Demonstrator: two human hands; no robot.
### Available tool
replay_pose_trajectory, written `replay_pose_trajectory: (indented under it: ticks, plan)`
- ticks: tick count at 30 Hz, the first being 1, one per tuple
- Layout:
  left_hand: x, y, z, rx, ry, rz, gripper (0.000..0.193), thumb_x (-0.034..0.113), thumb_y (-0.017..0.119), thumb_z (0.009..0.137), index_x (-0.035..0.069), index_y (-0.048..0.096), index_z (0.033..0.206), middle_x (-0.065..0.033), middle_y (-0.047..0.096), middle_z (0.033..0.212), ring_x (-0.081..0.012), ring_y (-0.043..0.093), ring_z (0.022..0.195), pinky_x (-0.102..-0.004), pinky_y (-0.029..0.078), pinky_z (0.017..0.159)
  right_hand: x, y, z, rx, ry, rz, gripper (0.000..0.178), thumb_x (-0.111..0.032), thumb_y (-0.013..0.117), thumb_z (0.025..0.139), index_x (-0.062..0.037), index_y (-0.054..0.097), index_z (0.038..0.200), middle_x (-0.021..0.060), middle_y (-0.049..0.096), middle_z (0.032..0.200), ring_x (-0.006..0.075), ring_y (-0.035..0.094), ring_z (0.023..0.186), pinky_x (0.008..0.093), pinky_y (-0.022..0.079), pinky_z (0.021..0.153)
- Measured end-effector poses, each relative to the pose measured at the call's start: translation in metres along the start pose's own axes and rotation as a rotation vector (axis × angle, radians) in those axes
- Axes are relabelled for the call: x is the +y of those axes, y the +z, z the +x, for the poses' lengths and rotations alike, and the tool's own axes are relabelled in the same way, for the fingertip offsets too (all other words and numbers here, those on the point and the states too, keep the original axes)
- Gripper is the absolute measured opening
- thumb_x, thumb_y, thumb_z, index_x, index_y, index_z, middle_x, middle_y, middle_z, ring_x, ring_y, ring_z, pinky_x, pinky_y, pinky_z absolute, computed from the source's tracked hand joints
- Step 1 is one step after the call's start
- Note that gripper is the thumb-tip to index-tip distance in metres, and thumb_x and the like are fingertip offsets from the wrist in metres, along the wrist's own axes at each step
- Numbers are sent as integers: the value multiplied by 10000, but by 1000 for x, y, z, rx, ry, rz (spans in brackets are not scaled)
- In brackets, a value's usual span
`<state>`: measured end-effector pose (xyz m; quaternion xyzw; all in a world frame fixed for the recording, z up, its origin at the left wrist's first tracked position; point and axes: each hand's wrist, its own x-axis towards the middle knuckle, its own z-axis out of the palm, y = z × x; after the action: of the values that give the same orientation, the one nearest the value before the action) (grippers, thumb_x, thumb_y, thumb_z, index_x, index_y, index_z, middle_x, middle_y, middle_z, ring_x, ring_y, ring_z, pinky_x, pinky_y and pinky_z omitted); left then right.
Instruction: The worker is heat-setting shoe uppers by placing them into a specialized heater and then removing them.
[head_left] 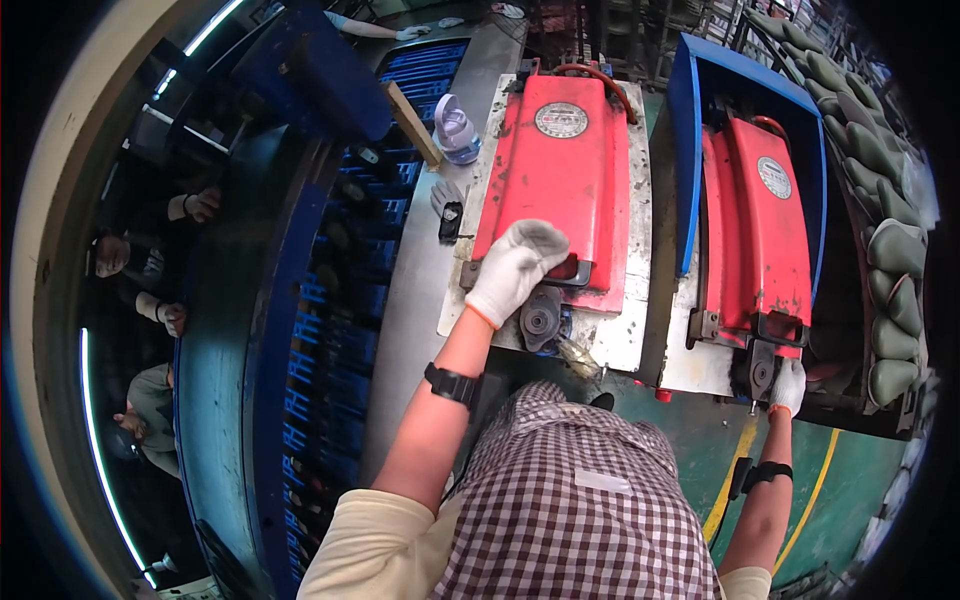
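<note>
My left hand [508, 272], in a white glove, is over the front end of a red machine cover [545, 180]. It is beside the cover's black handle [570, 274]; its greyish fingertips are blurred, so I cannot tell if they hold anything. Below the handle sits a dark round-centred fitting [540, 318]. My right hand [788, 387], also gloved, is at the front of a second red machine cover [765, 220]. It is close beside a similar dark fitting [761, 372], under that cover's black handle [782, 328]. Its fingers are mostly hidden.
A blue hood [685, 150] surrounds the second machine. Grey-green curved pads [895, 250] fill a rack at the right. On the metal bench [405, 300] are a lavender-topped bottle [457, 130] and a glove [446, 196]. Blue-slotted machinery stands left. Another person's gloved hand [411, 33] is far off.
</note>
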<state>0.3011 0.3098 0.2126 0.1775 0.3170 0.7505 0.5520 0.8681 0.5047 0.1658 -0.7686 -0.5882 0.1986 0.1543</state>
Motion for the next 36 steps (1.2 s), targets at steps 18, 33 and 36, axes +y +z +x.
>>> replay_pose_trajectory:
  ticks: [18,33,36]
  plan:
    - [23,70,12,-300,-369,2011,656,690,679,723,94,803,969,-169,772,978,-341,753,929,-458,579,849,-14,12,-25,508,-151,472,335,-216,566,1063,44,681,1240,140,699,1219,209,642,1101,349,489,1019]
    - [17,66,13,-272,-348,1963,575,618,710,692,112,807,949,-168,772,934,-346,756,895,-452,581,828,-251,139,-219,-1408,-309,49,652,-509,671,986,10,529,1354,54,638,790,145,550,550,316,472,504]
    - [18,63,12,-272,-341,1963,577,617,708,698,108,807,951,-172,771,935,-348,755,890,-453,581,828,-249,142,-214,-1505,-240,120,619,-550,644,1002,-14,566,1301,21,597,727,99,489,529,274,375,452]
